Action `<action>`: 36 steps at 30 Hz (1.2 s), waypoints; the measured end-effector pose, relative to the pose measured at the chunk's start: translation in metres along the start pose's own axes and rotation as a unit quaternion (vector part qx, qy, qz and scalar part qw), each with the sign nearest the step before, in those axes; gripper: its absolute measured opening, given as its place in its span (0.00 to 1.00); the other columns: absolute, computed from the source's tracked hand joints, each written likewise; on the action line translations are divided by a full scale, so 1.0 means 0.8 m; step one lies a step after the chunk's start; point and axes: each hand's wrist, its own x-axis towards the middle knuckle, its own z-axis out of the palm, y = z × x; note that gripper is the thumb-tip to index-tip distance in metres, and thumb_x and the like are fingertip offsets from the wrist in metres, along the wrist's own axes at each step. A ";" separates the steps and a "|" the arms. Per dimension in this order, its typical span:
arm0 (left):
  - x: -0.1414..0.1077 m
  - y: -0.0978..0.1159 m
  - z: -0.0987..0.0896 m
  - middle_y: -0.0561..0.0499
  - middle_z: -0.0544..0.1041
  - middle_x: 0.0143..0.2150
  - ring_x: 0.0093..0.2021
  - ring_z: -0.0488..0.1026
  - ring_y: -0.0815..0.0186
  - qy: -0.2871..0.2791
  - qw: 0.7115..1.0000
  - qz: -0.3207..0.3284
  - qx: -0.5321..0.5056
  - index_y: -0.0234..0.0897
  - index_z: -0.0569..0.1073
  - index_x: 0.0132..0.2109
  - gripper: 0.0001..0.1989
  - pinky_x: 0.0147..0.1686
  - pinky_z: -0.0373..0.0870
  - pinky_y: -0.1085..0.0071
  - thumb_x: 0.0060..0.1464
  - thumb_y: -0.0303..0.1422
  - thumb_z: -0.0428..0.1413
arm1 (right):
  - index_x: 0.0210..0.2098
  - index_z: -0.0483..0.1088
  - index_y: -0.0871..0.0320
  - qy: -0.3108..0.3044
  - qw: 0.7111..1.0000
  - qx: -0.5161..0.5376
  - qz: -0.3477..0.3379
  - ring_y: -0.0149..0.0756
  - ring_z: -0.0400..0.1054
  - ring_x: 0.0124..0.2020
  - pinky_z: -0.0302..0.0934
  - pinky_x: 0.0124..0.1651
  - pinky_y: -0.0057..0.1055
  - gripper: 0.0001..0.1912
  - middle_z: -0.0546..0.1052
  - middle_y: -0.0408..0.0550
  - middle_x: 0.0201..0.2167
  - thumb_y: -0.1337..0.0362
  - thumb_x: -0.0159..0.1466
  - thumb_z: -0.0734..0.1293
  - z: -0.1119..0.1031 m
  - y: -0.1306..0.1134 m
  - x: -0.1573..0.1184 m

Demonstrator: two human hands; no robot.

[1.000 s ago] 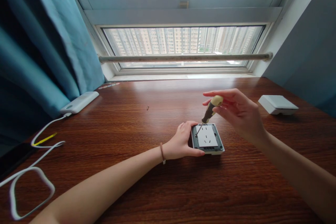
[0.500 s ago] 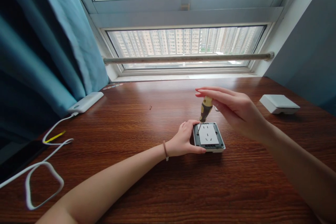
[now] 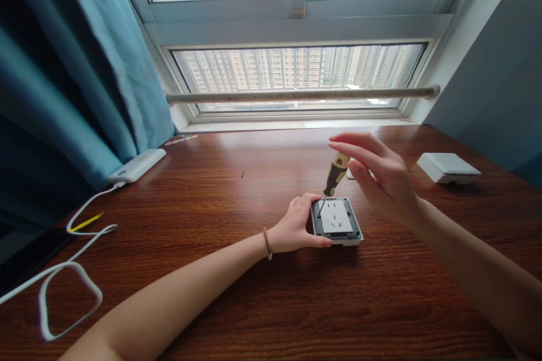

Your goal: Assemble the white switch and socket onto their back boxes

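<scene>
Hands hold socket (left) and screwdriver (right), a small metal piece beyond, white box farther right.

1. Window at twelve o'clock gives daylight, blown out toward one.
2. Soft glare on the tabletop beneath it.
3. Curtain folds dark at ten o'clock.
4. Wide-angle stretch toward the edges.
</scene>
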 end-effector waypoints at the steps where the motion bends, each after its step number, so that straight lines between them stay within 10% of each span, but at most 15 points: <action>1: 0.000 0.000 0.000 0.44 0.63 0.52 0.53 0.59 0.54 0.000 1.000 -0.002 -0.001 0.40 0.57 0.55 0.41 0.54 0.54 0.56 0.34 0.47 0.63 | 0.49 0.67 0.56 -0.031 0.999 0.019 0.008 0.38 0.66 0.48 0.64 0.47 0.37 0.15 0.70 0.53 0.48 0.68 0.64 0.57 -0.005 0.001 0.003; 5: -0.001 -0.001 0.001 0.44 0.63 0.52 0.53 0.59 0.54 0.002 1.000 -0.005 -0.003 0.40 0.57 0.55 0.42 0.54 0.54 0.56 0.33 0.46 0.63 | 0.47 0.69 0.56 -0.078 0.985 0.129 0.088 0.39 0.66 0.49 0.63 0.51 0.39 0.14 0.72 0.50 0.47 0.68 0.62 0.60 -0.014 0.009 0.009; 10: -0.001 -0.003 0.000 0.44 0.63 0.53 0.53 0.60 0.53 0.003 1.000 -0.004 0.001 0.40 0.57 0.55 0.42 0.53 0.55 0.55 0.33 0.47 0.63 | 0.37 0.67 0.57 0.021 0.946 0.261 0.193 0.37 0.73 0.35 0.71 0.37 0.36 0.13 0.76 0.46 0.31 0.62 0.54 0.70 0.008 0.016 0.001; 14: -0.001 -0.002 -0.001 0.44 0.63 0.53 0.52 0.60 0.53 0.003 1.000 -0.001 0.001 0.40 0.57 0.55 0.42 0.54 0.55 0.55 0.33 0.46 0.64 | 0.40 0.68 0.54 0.073 0.971 0.168 0.153 0.33 0.71 0.30 0.69 0.34 0.32 0.17 0.74 0.42 0.27 0.63 0.52 0.72 0.016 0.010 -0.005; 20: -0.001 0.000 0.000 0.45 0.63 0.52 0.52 0.60 0.54 0.007 1.000 0.003 -0.005 0.40 0.57 0.54 0.41 0.54 0.54 0.56 0.33 0.45 0.64 | 0.51 0.65 0.55 -0.067 0.993 0.096 0.033 0.36 0.69 0.42 0.65 0.45 0.37 0.17 0.74 0.50 0.42 0.66 0.63 0.60 -0.007 0.006 0.001; 24: -0.001 -0.001 0.000 0.45 0.63 0.52 0.52 0.60 0.54 0.005 1.000 0.005 -0.005 0.39 0.57 0.54 0.41 0.54 0.54 0.56 0.34 0.45 0.64 | 0.52 0.64 0.53 -0.121 0.977 0.164 0.070 0.37 0.66 0.50 0.63 0.51 0.37 0.17 0.72 0.48 0.48 0.66 0.64 0.58 -0.013 0.005 0.006; 30: -0.002 -0.001 0.000 0.45 0.63 0.52 0.52 0.60 0.54 0.006 1.000 0.000 -0.005 0.40 0.57 0.54 0.41 0.54 0.54 0.55 0.33 0.46 0.64 | 0.37 0.69 0.56 0.002 0.954 0.242 0.177 0.33 0.72 0.32 0.70 0.35 0.31 0.12 0.75 0.42 0.29 0.65 0.53 0.71 0.008 0.006 0.001; 36: -0.002 -0.001 0.000 0.45 0.63 0.52 0.52 0.60 0.53 0.007 1.000 -0.008 -0.008 0.41 0.58 0.54 0.41 0.53 0.55 0.55 0.32 0.46 0.64 | 0.36 0.73 0.52 0.045 0.995 0.021 0.086 0.32 0.66 0.28 0.65 0.33 0.31 0.10 0.69 0.42 0.27 0.61 0.53 0.71 0.009 0.007 -0.005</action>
